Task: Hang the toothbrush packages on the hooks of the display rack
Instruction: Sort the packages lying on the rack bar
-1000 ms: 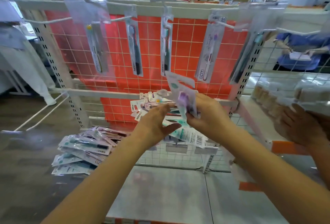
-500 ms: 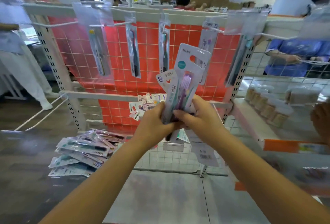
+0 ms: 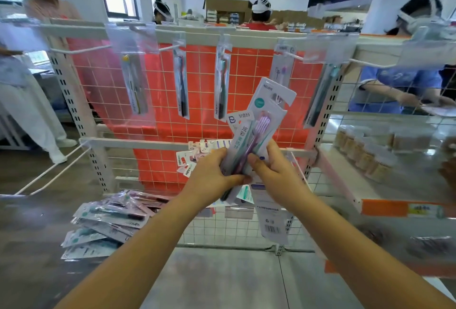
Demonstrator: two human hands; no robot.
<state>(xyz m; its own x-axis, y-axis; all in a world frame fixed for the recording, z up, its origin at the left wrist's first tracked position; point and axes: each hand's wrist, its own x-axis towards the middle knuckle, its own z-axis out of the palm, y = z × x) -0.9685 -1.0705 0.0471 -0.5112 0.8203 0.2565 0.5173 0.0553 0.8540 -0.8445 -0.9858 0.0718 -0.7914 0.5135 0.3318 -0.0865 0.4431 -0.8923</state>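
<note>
Both hands hold a small bundle of toothbrush packages [image 3: 256, 126] upright in front of the display rack [image 3: 197, 35]. My left hand [image 3: 209, 175] grips the bundle's lower left side, and my right hand [image 3: 274, 173] grips its lower right, thumb on the front. The front package shows purple and teal brushes and has a hang hole at its top. Several packages hang from the white hooks [image 3: 170, 47] along the rack's top bar, among them one with a dark brush [image 3: 181, 81] and one with a purple brush [image 3: 281, 69].
A loose pile of toothbrush packages [image 3: 111, 217] lies at lower left on the grey surface. More packages [image 3: 195, 153] lie on the wire shelf behind my hands. Jars [image 3: 365, 151] stand on the shelf at right. Other people work behind and beside the rack.
My hands have lifted the bundle from the shelf and turned it upright before the rack; my left hand, first open beside it, has closed on it.
</note>
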